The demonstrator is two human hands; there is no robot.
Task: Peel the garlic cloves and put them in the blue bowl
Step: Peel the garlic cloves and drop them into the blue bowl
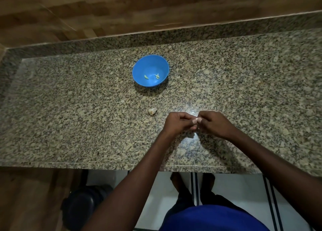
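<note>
A: Head view, where's the clove?

B: Lower centre of the frame, pinched between the left hand [179, 123] and right hand [211, 124]; both sets of fingers curl tight round the clove [196, 120]. Another bit of garlic [152, 111] lies just left of the hands. The bowl [139, 77], upper centre, holds a few peeled cloves [152, 76].

A: Handling?

B: Light and firm, I'd judge, with papery, brittle skin. Best to nip the skin at a tip.
</note>
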